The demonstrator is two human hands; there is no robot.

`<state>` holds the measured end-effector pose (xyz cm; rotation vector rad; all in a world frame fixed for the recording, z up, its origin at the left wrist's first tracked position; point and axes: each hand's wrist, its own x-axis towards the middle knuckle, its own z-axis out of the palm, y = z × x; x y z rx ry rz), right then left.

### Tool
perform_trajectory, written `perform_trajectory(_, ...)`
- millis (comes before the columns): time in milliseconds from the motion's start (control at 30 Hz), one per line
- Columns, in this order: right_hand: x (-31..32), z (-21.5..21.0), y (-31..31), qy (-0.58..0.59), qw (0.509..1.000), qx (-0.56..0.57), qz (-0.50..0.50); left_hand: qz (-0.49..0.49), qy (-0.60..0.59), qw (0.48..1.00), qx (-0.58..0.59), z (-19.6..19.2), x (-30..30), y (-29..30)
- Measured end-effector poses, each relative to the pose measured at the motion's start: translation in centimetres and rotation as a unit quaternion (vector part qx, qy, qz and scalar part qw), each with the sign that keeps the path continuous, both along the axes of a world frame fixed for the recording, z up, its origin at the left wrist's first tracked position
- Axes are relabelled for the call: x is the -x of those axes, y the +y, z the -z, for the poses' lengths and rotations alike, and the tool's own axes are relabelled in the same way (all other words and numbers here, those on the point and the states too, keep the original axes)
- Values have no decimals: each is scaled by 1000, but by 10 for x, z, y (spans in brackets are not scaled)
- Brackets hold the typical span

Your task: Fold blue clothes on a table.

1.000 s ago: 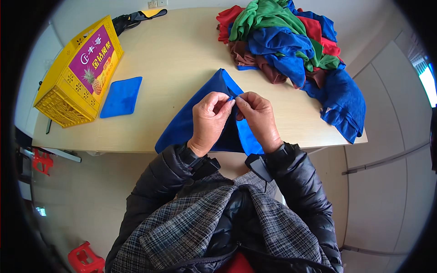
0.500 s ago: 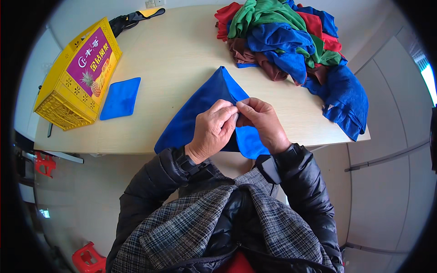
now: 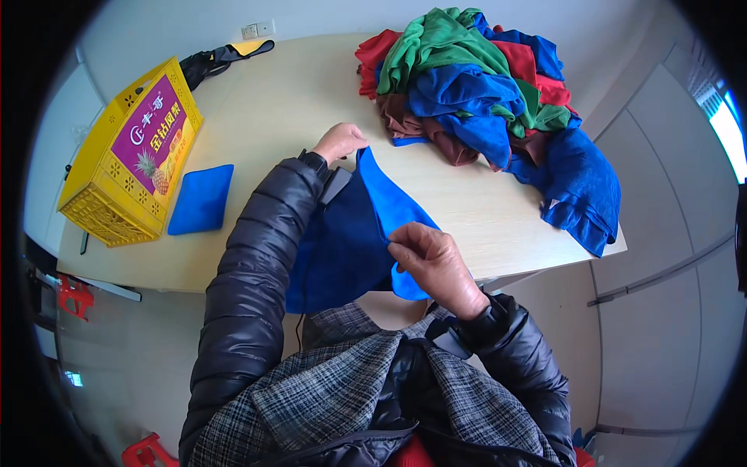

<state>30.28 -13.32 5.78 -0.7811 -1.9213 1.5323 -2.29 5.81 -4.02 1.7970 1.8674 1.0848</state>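
Observation:
A blue cloth [image 3: 354, 233] lies over the near edge of the pale table [image 3: 288, 101], partly hanging off it. My left hand [image 3: 339, 142] has reached out and pinches the cloth's far corner. My right hand [image 3: 433, 265] pinches its near edge close to the table's front edge. The cloth's upper edge runs taut between the two hands. My left sleeve covers part of the cloth.
A heap of red, green, blue and brown cloths [image 3: 482, 78] fills the table's far right. A folded blue cloth [image 3: 201, 199] lies beside a yellow plastic crate [image 3: 128, 156] at the left. A black and yellow object [image 3: 222, 56] lies at the far edge.
Both hands were together at one spot on the cloth's edge. Now they have parted: the left slid out to the far corner, the right drew back toward me.

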Motion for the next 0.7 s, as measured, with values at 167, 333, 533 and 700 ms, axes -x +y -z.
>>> perform_trajectory(167,-9,-4,4,-20,999,-28,-6,69,-109,967,219,-3,-5,17)
perform_trajectory(333,-18,-7,3,-7,1000,-13,-2,74,-213,944,243,-8,-6,9)
perform_trajectory(533,-22,-13,-8,-13,998,-65,-18,54,-194,966,163,-9,-18,-13)
perform_trajectory(700,-48,-53,-8,0,988,-154,23,29,-143,989,32,-69,-13,-38)
